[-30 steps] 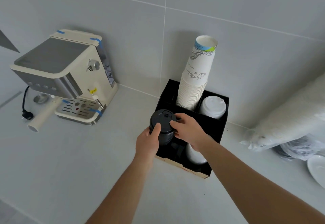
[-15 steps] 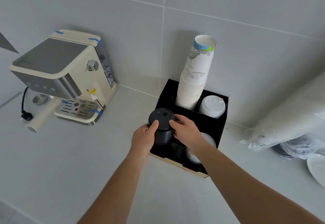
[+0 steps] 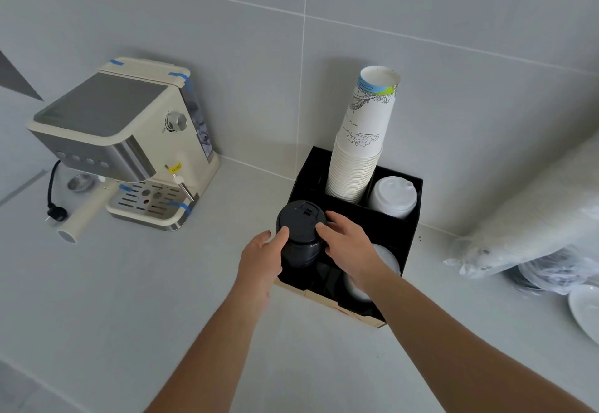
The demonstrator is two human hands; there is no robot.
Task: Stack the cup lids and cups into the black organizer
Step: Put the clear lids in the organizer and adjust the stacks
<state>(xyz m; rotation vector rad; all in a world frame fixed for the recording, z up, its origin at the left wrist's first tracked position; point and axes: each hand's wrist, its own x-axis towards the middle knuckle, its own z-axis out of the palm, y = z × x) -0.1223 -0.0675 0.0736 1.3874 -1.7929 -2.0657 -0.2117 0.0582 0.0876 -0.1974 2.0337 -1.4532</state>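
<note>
Black plastic lids, nested into a short column (image 3: pixel 300 234), are held between both hands over the front left compartment of the black organizer (image 3: pixel 410 237), with the lower end of the column already inside it. The left hand (image 3: pixel 261 258) is closed on the column's left side, thumb near the top rim; the right hand (image 3: pixel 350 247) grips the right side, fingertips (image 3: pixel 322 228) laid on the top lid. Such a stack is judged to be light and stiff but smooth, so it is best held low on both sides to keep the lids from sliding apart. The top lid is round and matte, with a small raised sip tab. Behind it, a tall stack of white paper cups (image 3: pixel 363 153) leans slightly, beside a stack of white lids (image 3: pixel 393 197). A cream coffee machine (image 3: pixel 126 140) stands well apart on the grey counter (image 3: pixel 129 315).
</note>
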